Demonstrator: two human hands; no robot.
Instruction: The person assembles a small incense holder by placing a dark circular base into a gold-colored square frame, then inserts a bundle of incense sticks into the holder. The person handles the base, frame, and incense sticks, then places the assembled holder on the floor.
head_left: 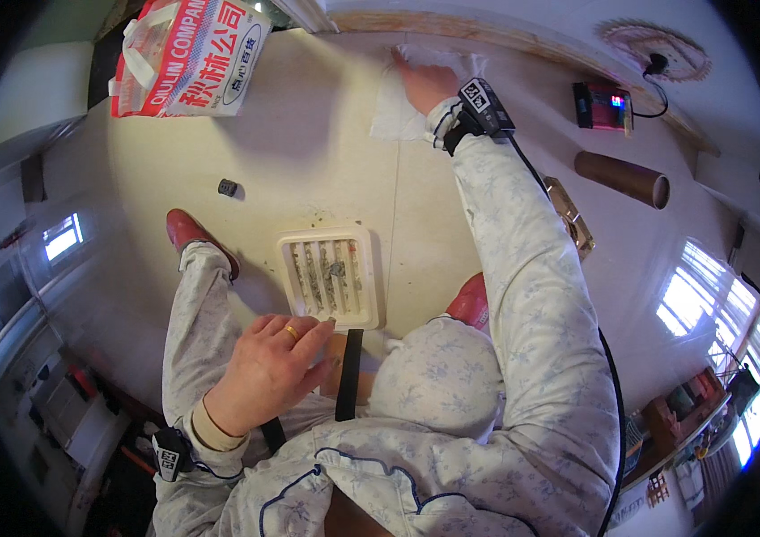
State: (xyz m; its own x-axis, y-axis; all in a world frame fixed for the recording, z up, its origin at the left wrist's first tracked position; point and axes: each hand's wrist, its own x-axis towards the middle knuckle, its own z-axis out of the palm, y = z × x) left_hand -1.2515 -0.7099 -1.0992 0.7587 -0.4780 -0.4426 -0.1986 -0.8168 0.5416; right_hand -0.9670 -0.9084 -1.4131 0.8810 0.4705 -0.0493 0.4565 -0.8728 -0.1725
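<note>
Right hand point(424, 85): arm extended to the far edge of the floor, fingers over a thin white sheet point(389, 112), whether pinching it or only resting on it cannot be told. Left hand point(263, 367): above the lap, fingers loosely bent and close together, fingertips near the close edge of a cream ribbed tray point(284, 259) with grey debris in its slots, set on the floor between two red shoes point(188, 230); any hold unclear. Also on the floor: a small dark cylinder point(229, 188) left of the tray, a brown tube point(621, 179) at right, and a red-and-white bag point(192, 67) at far left.
</note>
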